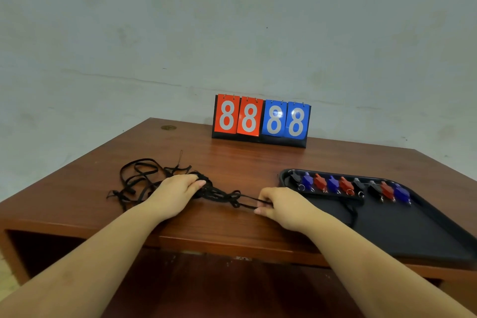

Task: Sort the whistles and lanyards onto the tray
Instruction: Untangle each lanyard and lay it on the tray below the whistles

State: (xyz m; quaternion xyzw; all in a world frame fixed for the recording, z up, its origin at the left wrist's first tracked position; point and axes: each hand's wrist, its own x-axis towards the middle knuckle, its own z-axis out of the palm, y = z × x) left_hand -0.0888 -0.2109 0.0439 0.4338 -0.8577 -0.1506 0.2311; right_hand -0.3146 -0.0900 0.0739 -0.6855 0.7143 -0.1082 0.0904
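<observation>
A tangle of black lanyards (140,179) lies on the left half of the brown table. My left hand (175,192) lies on the tangle's right side with its fingers curled into the cords. My right hand (277,205) pinches a stretched strand (232,199) that runs from the tangle toward the tray. A black tray (402,230) sits at the right. Several black, blue and red whistles (346,184) stand in a row along its far edge. A black lanyard (355,212) lies on the tray behind my right hand.
A flip scoreboard (260,120) showing red 88 and blue 88 stands at the back of the table against the wall. The table's front edge (232,244) runs below my forearms, with a dark opening under it at the left.
</observation>
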